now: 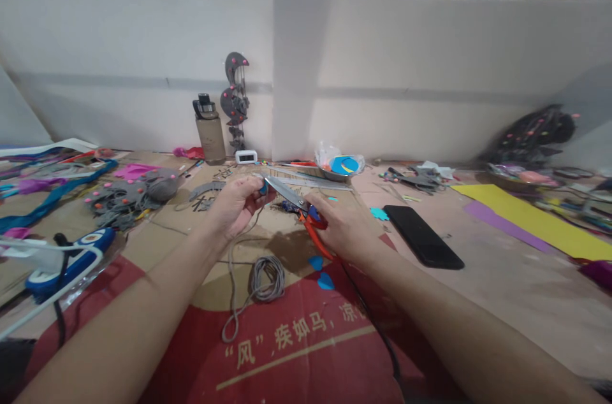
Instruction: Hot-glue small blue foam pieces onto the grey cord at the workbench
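Note:
My left hand [245, 203] pinches a small blue piece [264, 186], mostly covered by the fingertips; its material is hard to tell. Orange-handled scissors [287, 194] are in my right hand [342, 225], their blades pointing left and reaching the blue piece. Below the scissors, small blue cut pieces [326, 281] lie on the cardboard. A coil of grey cord [268, 278] rests under my left hand, one strand running up towards it. A turquoise scalloped piece [380, 214] is to the right of my right hand.
A black phone [423, 236] lies at right, near yellow sheet material [535, 216]. A bottle [210, 136], a small white clock [246, 157] and a bowl [337, 173] of coloured pieces stand at the back. A power strip [71, 264] and grey pieces with pink balls [134, 197] are at left.

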A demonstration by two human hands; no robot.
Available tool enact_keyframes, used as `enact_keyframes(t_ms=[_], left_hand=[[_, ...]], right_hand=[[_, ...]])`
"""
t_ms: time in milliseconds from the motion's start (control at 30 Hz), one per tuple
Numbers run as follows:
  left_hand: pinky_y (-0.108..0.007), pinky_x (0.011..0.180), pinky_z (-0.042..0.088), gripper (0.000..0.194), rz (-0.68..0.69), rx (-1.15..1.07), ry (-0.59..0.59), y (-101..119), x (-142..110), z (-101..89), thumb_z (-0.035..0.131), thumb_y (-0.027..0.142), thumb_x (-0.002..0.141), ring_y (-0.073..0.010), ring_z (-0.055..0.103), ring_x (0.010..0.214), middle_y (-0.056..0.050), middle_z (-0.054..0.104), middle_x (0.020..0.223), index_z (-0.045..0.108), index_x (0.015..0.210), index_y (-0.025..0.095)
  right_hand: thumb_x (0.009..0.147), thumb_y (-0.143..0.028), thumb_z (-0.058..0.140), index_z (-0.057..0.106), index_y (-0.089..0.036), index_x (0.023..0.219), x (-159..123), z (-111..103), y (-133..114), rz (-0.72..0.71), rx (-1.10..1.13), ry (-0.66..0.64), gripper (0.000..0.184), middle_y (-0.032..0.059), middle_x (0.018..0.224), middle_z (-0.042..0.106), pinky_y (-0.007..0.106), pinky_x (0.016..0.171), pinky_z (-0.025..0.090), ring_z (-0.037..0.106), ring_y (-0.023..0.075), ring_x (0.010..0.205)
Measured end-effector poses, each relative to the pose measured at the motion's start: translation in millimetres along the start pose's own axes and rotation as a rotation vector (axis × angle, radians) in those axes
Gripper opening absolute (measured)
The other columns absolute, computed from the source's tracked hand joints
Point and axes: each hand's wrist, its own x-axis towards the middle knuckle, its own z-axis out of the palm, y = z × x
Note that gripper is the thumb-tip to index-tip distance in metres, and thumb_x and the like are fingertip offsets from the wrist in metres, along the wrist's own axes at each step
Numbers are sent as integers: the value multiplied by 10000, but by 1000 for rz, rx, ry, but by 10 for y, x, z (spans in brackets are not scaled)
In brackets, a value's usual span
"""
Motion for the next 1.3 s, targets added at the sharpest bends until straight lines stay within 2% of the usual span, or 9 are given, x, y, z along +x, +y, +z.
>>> enact_keyframes(t_ms=[100,233,367,500,633,800,1000,1167,1300], left_hand=[[-262,742,548,85,-1,21,-9,7,7,-19,668,118,673,-120,636,695,-39,651,684,606,614,112],[-254,692,543,72,-26,89,-16,21,0,-36,680,167,690,-136,650,724,-88,693,816,652,706,102],[-215,617,511,137,14,177,-25,40,-5,-38,722,212,661,-121,636,671,-84,689,771,633,674,109],[-191,513,443,181,94,311,-9,53,13,-60,743,243,637,-107,596,576,-70,673,671,610,633,122],[-202,498,425,180,154,457,38,50,35,-92,738,269,646,-106,570,526,-55,663,625,621,669,134],[-203,472,376,131,214,641,41,71,18,-75,695,261,674,-96,523,491,-44,657,607,630,660,147],[-210,505,346,61,386,934,137,193,-67,-19,670,218,672,-107,501,532,-15,652,617,680,695,163],[-224,552,338,59,487,921,193,265,-74,-49,726,154,601,-119,490,555,-1,629,591,694,644,178],[-229,549,312,71,522,985,175,278,-63,-75,718,130,605,-117,468,558,3,617,591,694,636,188]], right_hand=[[820,-234,518,562,-202,1199,1,54,37,2,169,17,383,81,995,692,282,691,408,615,215,845],[826,-252,520,562,-189,1188,19,73,75,95,339,70,369,83,1029,690,293,730,447,631,214,871],[821,-274,531,564,-171,1191,39,-9,60,108,240,68,385,108,990,686,295,690,427,618,225,834],[831,-276,515,547,-192,1202,23,-9,76,97,192,55,382,83,905,684,270,626,392,594,202,759],[854,-318,485,542,-213,1200,7,33,113,96,183,76,365,62,838,668,259,595,352,565,187,706],[832,-320,530,567,-218,1171,18,-23,61,38,63,-4,356,46,773,636,256,584,291,524,174,682],[836,-357,523,524,-232,1250,11,-28,70,21,-65,-22,432,71,893,656,271,571,263,548,198,731],[817,-255,508,500,-218,1249,8,-13,138,-31,-108,-11,434,73,934,662,272,589,288,559,194,738],[807,-216,499,498,-207,1247,11,-20,148,-59,-135,-14,440,83,917,662,282,615,314,563,204,754]])
